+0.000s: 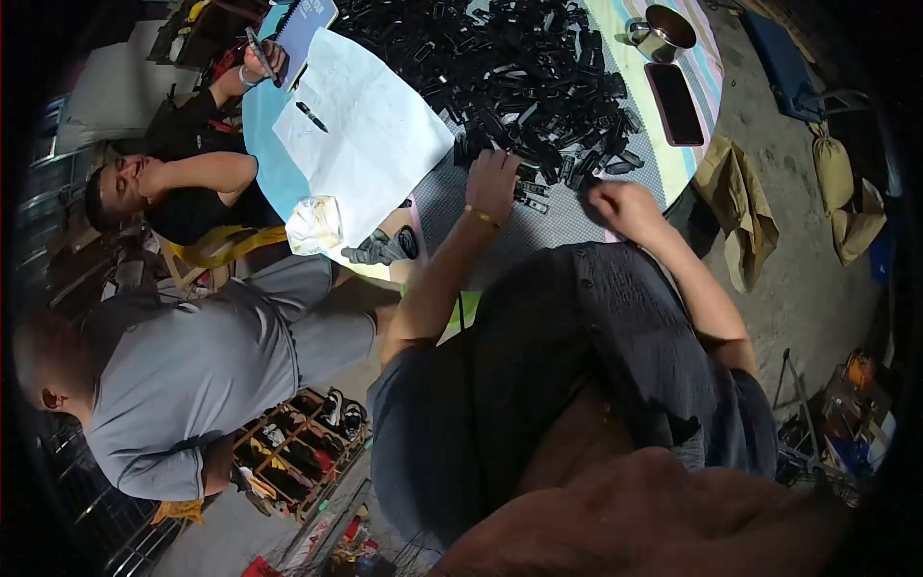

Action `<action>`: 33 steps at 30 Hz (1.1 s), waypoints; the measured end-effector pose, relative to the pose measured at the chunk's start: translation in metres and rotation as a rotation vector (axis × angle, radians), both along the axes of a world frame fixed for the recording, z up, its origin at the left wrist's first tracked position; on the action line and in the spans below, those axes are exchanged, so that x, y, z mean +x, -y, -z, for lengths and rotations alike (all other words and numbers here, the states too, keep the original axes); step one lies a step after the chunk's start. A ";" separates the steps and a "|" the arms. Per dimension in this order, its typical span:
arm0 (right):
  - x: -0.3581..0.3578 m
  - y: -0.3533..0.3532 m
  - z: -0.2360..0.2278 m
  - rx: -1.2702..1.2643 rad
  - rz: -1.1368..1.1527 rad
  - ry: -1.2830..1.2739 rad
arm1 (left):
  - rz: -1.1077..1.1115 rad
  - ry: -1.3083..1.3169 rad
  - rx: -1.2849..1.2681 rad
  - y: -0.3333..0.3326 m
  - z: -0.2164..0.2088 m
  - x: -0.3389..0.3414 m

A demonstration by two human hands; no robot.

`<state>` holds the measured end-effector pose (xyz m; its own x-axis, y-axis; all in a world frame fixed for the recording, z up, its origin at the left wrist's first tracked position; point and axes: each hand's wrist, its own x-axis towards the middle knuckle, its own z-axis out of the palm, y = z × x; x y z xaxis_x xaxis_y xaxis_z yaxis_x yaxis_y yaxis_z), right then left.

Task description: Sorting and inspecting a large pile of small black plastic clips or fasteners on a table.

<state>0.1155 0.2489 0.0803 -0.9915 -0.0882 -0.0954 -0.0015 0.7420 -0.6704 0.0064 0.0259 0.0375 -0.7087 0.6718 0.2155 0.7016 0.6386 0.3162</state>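
Note:
A big heap of small black plastic parts [519, 72] covers the far middle of the round table. My left hand [492, 185], with a yellow band at its wrist, lies at the near edge of the heap, its fingers stretched forward over the parts. Just right of its fingers are a few small clear-and-black pieces [532, 197] on the grey dotted cloth. To the right, my right hand [625, 209] rests at the heap's near right edge with its fingers curled in. Dark parts lie by its fingertips; what it holds, if anything, is hidden.
Left of the heap lie a large white sheet [356, 125] with a pen [311, 116], a notebook [306, 29] and dark gloves [382, 247]. A metal mug [661, 35] and a phone [675, 104] sit right. One person holds a marker; another in grey [192, 375] stands left.

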 end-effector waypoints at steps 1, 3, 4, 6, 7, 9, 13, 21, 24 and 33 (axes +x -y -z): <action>-0.012 0.010 0.006 -0.086 -0.034 -0.196 | 0.014 0.015 -0.004 0.001 -0.003 0.002; -0.037 0.031 0.013 -0.036 -0.065 -0.282 | 0.022 0.027 -0.009 0.003 -0.005 0.006; -0.048 0.038 0.018 -0.018 -0.091 -0.323 | 0.020 0.041 0.029 0.003 -0.003 0.007; -0.065 0.047 0.036 0.024 -0.140 -0.367 | 0.011 0.051 0.067 0.005 0.002 0.008; -0.072 0.051 0.042 0.066 -0.184 -0.407 | -0.001 0.001 0.120 0.006 0.005 0.008; -0.077 0.057 0.044 0.155 -0.233 -0.400 | -0.021 -0.051 0.174 0.011 0.011 0.007; -0.075 0.066 0.037 0.266 -0.216 -0.312 | 0.073 -0.020 0.206 0.018 0.016 0.003; -0.054 0.044 0.026 -0.260 0.145 -0.282 | -0.314 0.550 0.650 0.002 0.002 0.019; -0.042 0.043 0.022 -0.740 0.218 0.004 | -0.228 1.004 1.179 -0.018 -0.003 0.023; -0.024 0.041 0.017 -1.013 0.320 0.203 | -0.107 1.160 0.798 -0.025 -0.036 0.033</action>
